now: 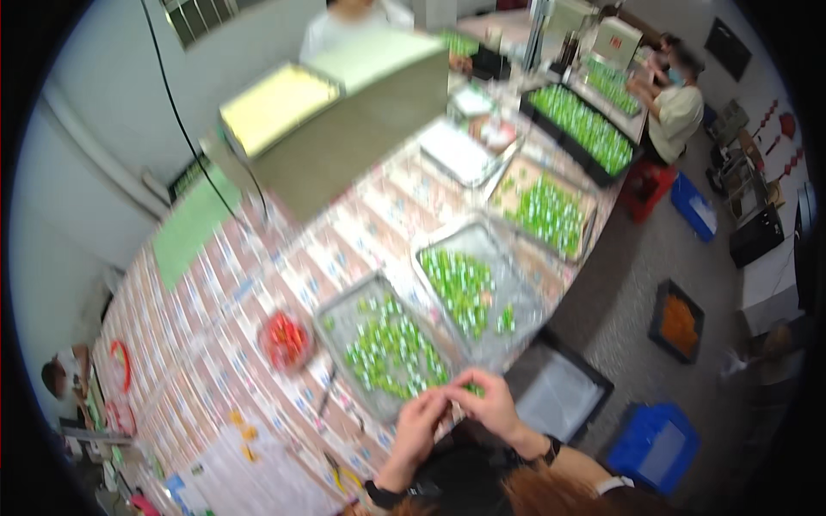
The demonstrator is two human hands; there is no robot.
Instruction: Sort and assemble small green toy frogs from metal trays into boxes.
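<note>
1. Here both hands meet at the near edge of the worktop (215, 344), just over the lower corner of the near tray (344, 322). Frame is blurred, so fine detail is lost.
2. Left hand (419, 423) and right hand (490, 400) pinch toward each other; a small green piece (471, 390) shows between them, just under the right fingers (475, 377).
3. Fingers state: both sets look drawn together at the tips around that piece; cannot tell which hand truly clamps it.
4. Step in hand, as I judge it: working one green piece picked from the near tray, held close to the body, above the tray's rim.
5. Next move calls for a steady two-hand pinch and a short reach back to the tray, without knocking the loose green pieces (391, 353) heaped in it.
6. Piece versus fingers: touching or nearly so, at the fingertips, not in a palm.
7. Around: second tray (525, 297) of green pieces to the right, a third (508, 185) beyond it, red bowl (286, 341) left of the near tray, tweezers-like tool (328, 391) beside it.
8. Other people sit at the far end, well apart from these hands.
</note>
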